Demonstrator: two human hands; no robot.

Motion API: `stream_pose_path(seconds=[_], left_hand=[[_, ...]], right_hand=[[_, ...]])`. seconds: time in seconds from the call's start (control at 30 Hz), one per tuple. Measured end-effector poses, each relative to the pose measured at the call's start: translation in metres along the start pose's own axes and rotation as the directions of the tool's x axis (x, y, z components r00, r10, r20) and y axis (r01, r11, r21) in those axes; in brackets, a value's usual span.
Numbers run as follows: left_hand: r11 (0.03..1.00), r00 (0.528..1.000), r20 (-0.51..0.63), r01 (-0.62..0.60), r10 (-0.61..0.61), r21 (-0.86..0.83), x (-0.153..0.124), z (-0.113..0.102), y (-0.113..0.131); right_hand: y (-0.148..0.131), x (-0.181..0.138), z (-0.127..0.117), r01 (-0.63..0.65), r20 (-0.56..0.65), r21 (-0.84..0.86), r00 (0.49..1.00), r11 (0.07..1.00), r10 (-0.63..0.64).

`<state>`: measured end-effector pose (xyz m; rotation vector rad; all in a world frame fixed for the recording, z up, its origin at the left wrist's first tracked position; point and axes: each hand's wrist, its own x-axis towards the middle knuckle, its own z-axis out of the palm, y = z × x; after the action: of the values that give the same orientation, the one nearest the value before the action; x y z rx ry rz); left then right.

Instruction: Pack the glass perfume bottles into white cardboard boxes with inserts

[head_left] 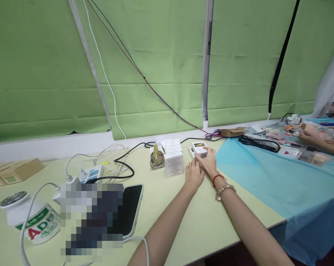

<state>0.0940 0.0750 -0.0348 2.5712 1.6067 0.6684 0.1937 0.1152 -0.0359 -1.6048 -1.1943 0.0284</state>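
On the tabletop [205,221], the right hand [209,161] holds a likely light box [198,145], best side-gripped, the left hand [194,174] unclear in grip.

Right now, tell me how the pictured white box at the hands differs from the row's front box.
The pictured box shows a dark and gold image; the row's front box shows fine lines of print. The right hand touches the pictured box but not the front box. Both are mainly white.
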Motion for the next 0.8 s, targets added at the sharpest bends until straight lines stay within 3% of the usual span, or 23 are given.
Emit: stream_pose_path(seconds=[0.13, 0.3, 0.57, 0.8], left_hand=[[1.000, 1.000, 0.005, -0.008, 0.008, 0.017, -0.001, 0.000, -0.001], [1.000, 1.000, 0.009, -0.006, 0.005, 0.021, -0.001, 0.000, 0.000], [1.000, 1.000, 0.007, 0.001, -0.001, 0.023, 0.000, 0.002, -0.001], [1.000, 1.000, 0.008, 0.009, -0.010, 0.007, -0.001, 0.000, 0.001]], right_hand=[[0.001, 0.002, 0.000, 0.073, 0.004, 0.041, 0.997, 0.996, -0.074], [0.000, 0.001, 0.000, 0.025, 0.092, 0.012, 0.995, 1.000, -0.026], [0.004, 0.002, 0.003, 0.012, 0.083, -0.025, 0.996, 1.000, -0.010], [0.010, 0.004, 0.004, 0.038, 0.105, 0.050, 0.994, 0.998, -0.044]])
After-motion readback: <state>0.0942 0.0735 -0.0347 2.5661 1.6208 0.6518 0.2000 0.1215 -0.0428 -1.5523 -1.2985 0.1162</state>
